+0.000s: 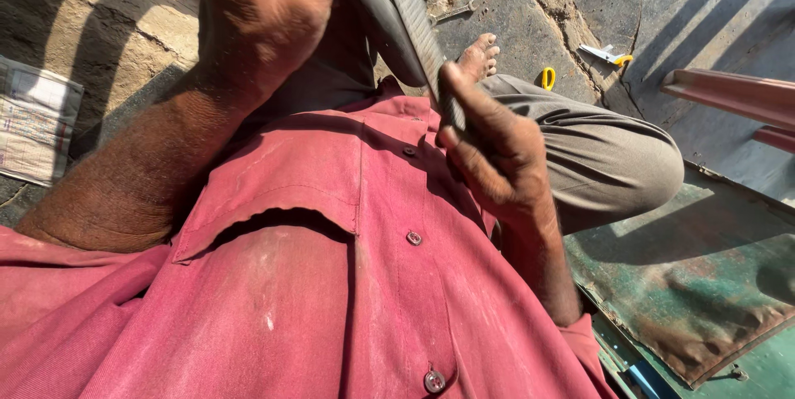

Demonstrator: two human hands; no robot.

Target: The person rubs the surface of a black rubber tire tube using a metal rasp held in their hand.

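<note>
— What's the right hand (497, 151) got hold of?

— A long flat file (414, 18), ridged and grey. The fingers are curled tight round its lower end, thumb (451, 84) lying up along the edge. The file runs up and away from that fist, slanting towards the top of the view, so nearly all of it sits above the grip.

— And the left hand (265, 10)?

— Raised just left of the file, at about the height of its upper part. I only see its back and the forearm; whether those fingers are shut on something I cannot tell. There's a dark curved piece (377, 18) between that hand and the file, touching the file's left side by the look of it, but what it is stays unclear.

— What else is around the file?

— Below it, the person's red shirt (331, 283) fills most of the view. Right of it, a bent knee in grey trousers (613, 151), and a bare foot (480, 55) on the stone floor (513, 10) just beside the file's middle. Farther right, a yellow ring handle (547, 78) and a small yellow-tipped tool (609, 54). Well right and lower, a rusty green metal sheet (704, 283). Far left, a printed paper (33, 117).
</note>
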